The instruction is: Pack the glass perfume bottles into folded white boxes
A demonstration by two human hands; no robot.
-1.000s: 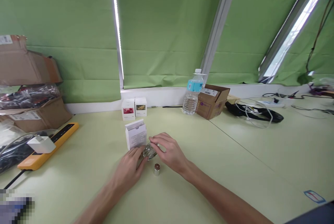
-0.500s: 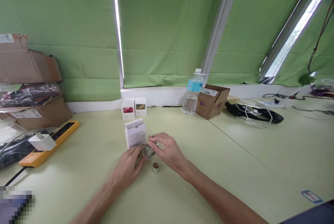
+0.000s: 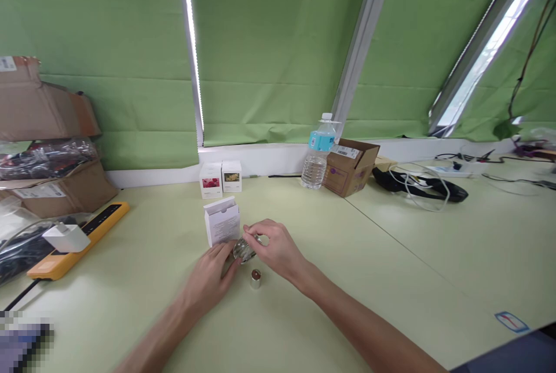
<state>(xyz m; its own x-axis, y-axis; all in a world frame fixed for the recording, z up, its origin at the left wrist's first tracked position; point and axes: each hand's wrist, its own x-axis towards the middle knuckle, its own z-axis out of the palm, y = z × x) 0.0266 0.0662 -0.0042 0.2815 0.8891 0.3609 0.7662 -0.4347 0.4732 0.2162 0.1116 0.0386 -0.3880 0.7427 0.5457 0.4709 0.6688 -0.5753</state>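
Note:
A small clear glass bottle [image 3: 244, 250] is held tilted just above the table, between both hands. My left hand [image 3: 212, 273] is closed around its lower left side, thumb in front and fingers behind. The fingertips of my right hand [image 3: 274, 247] pinch at the bottle's upper right end; exactly what lies between them is hidden. A short silver cap [image 3: 256, 278] with a reddish-brown inside or top stands upright on the table just below the bottle. Right behind my left fingers stands an opened white carton [image 3: 222, 223], its flap raised.
Two small white boxes [image 3: 211, 182] with flower pictures stand by the wall. A water bottle [image 3: 316, 156] and a cardboard box [image 3: 351, 169] are at the back. On the left lie an orange power strip [image 3: 78, 242] and stacked parcels [image 3: 65, 187]. A black strap [image 3: 419, 185] with cables lies right.
The view has shifted slightly, so everything sits a little further left. Both hands keep nearly the same hold on the glass bottle.

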